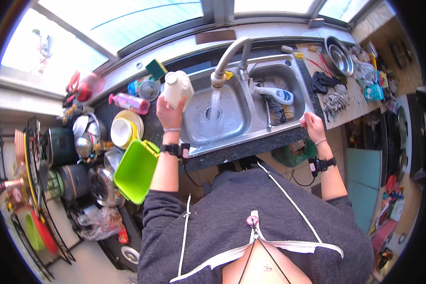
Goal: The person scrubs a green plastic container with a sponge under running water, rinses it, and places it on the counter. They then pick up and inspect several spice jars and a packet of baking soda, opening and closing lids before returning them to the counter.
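My left hand (170, 112) grips a white plastic jug (179, 87) with a white cap, held up over the left rim of the double stainless steel sink (230, 133). Water runs from the curved faucet (230, 56) into the left basin, near its drain (213, 113). My right hand (312, 125) is at the front right rim of the sink, fingers curled, with nothing visible in it. Inside the right basin lie a white spray bottle (277, 94) with a blue label and a dark cloth (276, 108).
Left of the sink are a pink bottle (130, 103), stacked bowls (122, 131), a green-and-yellow sponge (156, 69) and a lime-green plastic bin (136, 172). Grey rags (335, 101) and metal bowls (338, 56) lie right of it. A green bag (293, 154) hangs below the counter.
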`<action>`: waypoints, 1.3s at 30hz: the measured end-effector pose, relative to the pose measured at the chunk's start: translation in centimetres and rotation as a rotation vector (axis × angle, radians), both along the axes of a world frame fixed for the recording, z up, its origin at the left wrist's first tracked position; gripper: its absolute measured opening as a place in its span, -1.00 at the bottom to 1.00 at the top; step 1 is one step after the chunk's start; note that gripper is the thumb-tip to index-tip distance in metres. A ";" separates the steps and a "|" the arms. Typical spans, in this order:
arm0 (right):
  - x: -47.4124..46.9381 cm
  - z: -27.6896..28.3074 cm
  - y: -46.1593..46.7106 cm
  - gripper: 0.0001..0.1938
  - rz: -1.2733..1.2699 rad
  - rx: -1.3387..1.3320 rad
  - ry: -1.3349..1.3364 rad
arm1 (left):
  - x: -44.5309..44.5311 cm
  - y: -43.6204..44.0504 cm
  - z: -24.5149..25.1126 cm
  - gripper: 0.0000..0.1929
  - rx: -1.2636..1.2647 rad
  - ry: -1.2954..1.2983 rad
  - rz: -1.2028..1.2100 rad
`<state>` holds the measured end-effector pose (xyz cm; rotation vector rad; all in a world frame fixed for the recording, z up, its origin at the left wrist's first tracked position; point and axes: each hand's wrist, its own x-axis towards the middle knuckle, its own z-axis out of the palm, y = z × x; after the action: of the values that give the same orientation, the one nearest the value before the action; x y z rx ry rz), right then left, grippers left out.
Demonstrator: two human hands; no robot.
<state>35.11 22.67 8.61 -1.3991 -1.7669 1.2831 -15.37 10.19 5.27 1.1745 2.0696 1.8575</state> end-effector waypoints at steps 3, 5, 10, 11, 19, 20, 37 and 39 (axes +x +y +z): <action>6.6 -1.1 -3.3 -0.49 -0.179 -0.111 -0.058 | -3.0 6.5 -1.2 -0.45 -0.051 0.105 -0.037; 9.7 -1.9 -6.2 -0.46 -0.274 -0.141 -0.109 | -4.8 9.5 -2.5 -0.41 -0.280 0.117 -0.057; 13.3 -2.8 -13.2 -0.46 -0.396 -0.245 -0.167 | -7.7 15.0 -7.3 -0.36 -0.201 0.061 -0.141; 13.6 -2.7 -14.7 -0.46 -0.418 -0.273 -0.182 | -8.2 15.5 -8.3 -0.36 -0.163 -0.003 -0.198; 12.5 -1.8 -20.7 -0.50 -0.524 -0.379 -0.159 | -14.6 18.6 -12.9 -0.35 -0.198 -0.276 -0.300; 12.3 -1.7 -21.0 -0.51 -0.529 -0.395 -0.146 | -15.4 18.6 -13.3 -0.39 -0.166 -0.396 -0.338; 17.3 -2.8 -12.3 -0.74 -0.301 -0.232 -0.270 | -7.0 1.9 -5.3 -0.69 -0.097 -0.297 0.238; 19.5 -3.0 -10.9 -0.76 -0.229 -0.182 -0.268 | -3.5 -0.9 -3.1 -0.72 -0.034 -0.319 0.306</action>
<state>54.62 11.78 5.64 -1.8919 -1.6260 1.2013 -18.85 9.34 2.13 0.5284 2.1726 1.9675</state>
